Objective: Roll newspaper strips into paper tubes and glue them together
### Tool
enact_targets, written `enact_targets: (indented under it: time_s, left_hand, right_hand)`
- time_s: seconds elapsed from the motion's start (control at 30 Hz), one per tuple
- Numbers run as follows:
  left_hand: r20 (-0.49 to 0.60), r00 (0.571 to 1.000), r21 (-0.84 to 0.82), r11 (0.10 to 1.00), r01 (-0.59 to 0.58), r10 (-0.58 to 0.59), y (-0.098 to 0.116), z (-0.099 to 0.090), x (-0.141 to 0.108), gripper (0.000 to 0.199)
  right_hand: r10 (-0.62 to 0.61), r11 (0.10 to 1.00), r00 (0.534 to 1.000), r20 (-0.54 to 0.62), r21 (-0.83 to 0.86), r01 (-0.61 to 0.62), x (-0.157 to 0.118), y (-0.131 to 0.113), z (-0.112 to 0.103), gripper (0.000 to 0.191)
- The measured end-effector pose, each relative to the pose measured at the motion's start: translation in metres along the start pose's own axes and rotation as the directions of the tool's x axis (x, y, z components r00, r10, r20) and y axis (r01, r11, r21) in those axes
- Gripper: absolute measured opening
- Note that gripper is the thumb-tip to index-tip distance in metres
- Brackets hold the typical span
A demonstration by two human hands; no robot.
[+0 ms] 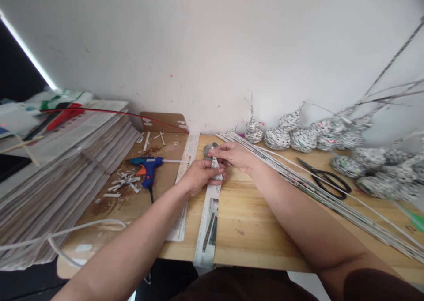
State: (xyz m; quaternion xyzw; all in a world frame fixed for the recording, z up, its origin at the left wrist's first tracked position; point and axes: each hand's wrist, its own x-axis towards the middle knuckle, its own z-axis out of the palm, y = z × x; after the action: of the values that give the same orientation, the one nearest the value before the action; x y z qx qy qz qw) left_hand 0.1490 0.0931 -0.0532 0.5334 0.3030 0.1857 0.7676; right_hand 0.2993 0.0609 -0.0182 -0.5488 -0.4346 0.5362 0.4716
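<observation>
Both hands meet over a long newspaper strip (208,223) that hangs over the table's front edge. The strip's upper end is folded to a narrow point between my fingers. My left hand (200,176) pinches it from the left, thumb on top. My right hand (233,154) is closed at the folded tip, just above and to the right. Behind the fingers sits a small grey lump (208,149), partly hidden; I cannot tell what it is. More flat newspaper strips (190,153) lie just left of my hands.
A blue glue gun (149,171) rests on stained cardboard (132,204) among paper scraps. Stacked newspapers (66,173) fill the left. Rolled paper sticks (308,186), black scissors (331,182) and several woven paper gourds (304,140) occupy the right. A white wall stands behind.
</observation>
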Motion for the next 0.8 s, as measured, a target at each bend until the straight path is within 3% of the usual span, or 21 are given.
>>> enact_targets:
  time_s: [0.1,0.27,0.47,0.67,0.8]
  left_hand:
    - [0.000,1.000,0.001,1.000,-0.030,0.030,-0.002,-0.002,0.002,0.032]
    - [-0.011,0.997,0.071,0.995,-0.074,0.075,0.000,0.003,-0.002,0.034]
    - [0.018,0.996,0.113,0.990,-0.088,0.086,0.004,0.007,-0.005,0.039]
    - [0.055,0.996,0.046,0.996,-0.076,0.074,0.004,0.002,-0.004,0.041]
    - [0.053,0.996,0.073,0.995,-0.072,0.068,0.001,0.003,-0.004,0.041]
  right_hand:
    - [0.000,1.000,0.997,0.083,-0.012,0.001,0.000,0.001,-0.004,0.035]
    - [0.003,0.998,0.999,-0.053,0.057,0.000,0.001,0.003,0.001,0.034]
    - [0.027,0.996,0.994,-0.106,0.082,-0.019,0.001,0.002,0.006,0.039]
    - [0.017,0.999,0.990,0.143,-0.036,-0.012,-0.002,0.000,-0.006,0.036]
    - [0.029,0.999,0.998,0.062,0.021,-0.030,0.000,0.001,-0.005,0.034]
